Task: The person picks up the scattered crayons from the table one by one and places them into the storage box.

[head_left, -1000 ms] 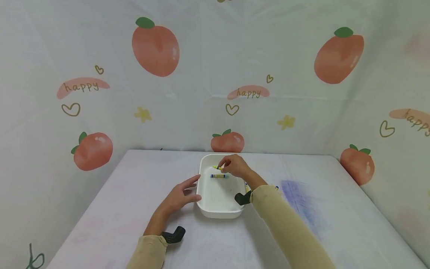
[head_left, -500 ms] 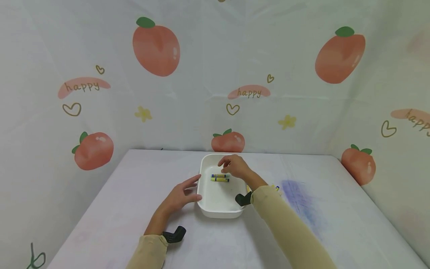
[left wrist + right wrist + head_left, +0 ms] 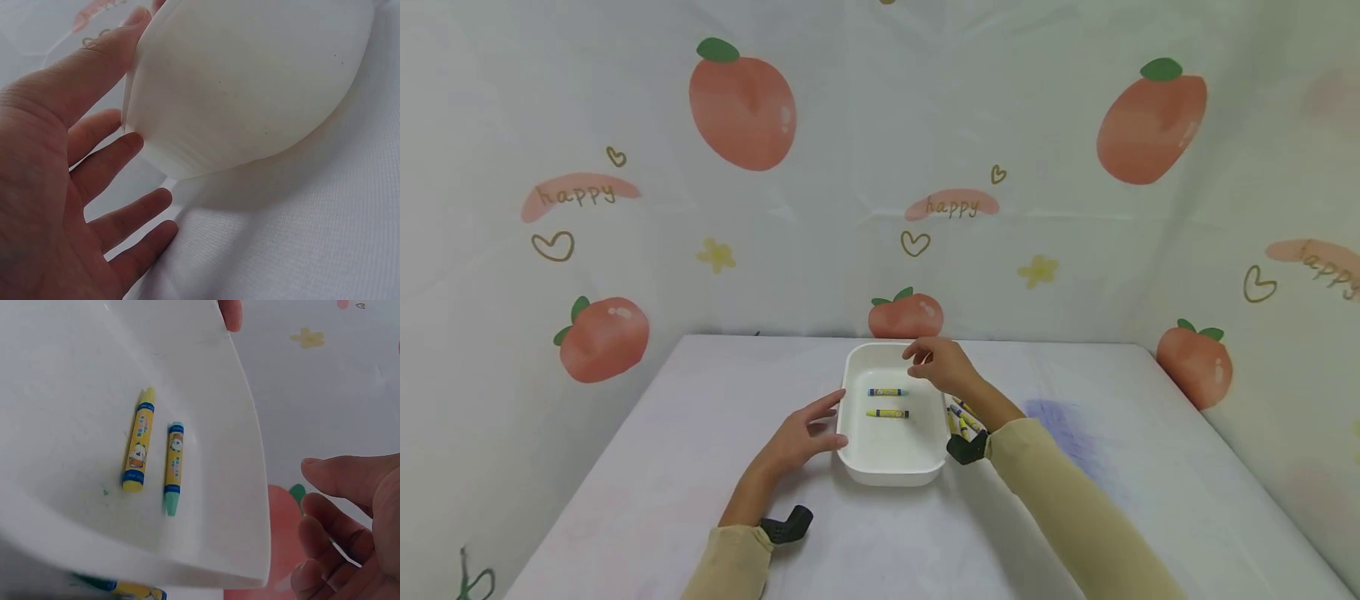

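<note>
A white plastic tray (image 3: 891, 457) stands on the table with two paper-wrapped crayons lying inside it, apart and roughly parallel. One is a mint-green crayon (image 3: 174, 465); the other is a yellow crayon (image 3: 139, 440), the nearer of the two to the person in the head view. At the tray's left rim, my left hand (image 3: 801, 437) touches the side with fingers and thumb spread and straight. Over the far right part of the tray is my right hand (image 3: 946, 365), its fingers loosely bent and nothing between them.
Several more crayons (image 3: 964, 418) lie on the table just right of the tray, partly behind the right wrist. The white cloth-covered table (image 3: 737, 375) carries a blue-purple smudge (image 3: 1067, 433) on the right. A fruit-printed curtain (image 3: 850, 167) hangs behind it.
My right hand let go of the yellow crayon, then moved right. That crayon dropped into the tray beside the mint-green one and has shifted toward the person. The left hand stayed put.
</note>
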{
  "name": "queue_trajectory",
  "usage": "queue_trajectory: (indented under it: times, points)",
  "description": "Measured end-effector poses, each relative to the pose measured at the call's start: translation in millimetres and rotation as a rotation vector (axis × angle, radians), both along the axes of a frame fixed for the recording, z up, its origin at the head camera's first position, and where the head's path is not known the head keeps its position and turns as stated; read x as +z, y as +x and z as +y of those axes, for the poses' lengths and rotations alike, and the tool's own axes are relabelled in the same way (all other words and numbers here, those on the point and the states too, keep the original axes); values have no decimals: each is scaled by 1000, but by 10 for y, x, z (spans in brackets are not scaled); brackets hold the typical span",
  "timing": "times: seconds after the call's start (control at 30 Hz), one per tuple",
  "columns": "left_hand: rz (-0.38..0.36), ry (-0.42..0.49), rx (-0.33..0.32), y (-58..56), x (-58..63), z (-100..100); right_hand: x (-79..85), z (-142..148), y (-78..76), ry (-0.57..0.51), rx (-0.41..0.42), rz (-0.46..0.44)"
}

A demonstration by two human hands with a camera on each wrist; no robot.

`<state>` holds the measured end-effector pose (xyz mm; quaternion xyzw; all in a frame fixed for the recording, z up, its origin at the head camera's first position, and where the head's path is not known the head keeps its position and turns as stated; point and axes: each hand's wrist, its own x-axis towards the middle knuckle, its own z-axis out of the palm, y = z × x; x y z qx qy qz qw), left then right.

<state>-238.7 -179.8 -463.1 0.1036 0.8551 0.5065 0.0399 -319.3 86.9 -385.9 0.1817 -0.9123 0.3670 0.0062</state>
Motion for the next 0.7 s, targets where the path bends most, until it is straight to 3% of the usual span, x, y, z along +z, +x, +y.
queue_trajectory:
  times: [0.37,0.7]
  points:
    - [9,8,-7,8,10,-6,-44,330,78,32,-31,21]
    - [-26,46,-20,24,25,-30,-163,562,179,-9,-81,44]
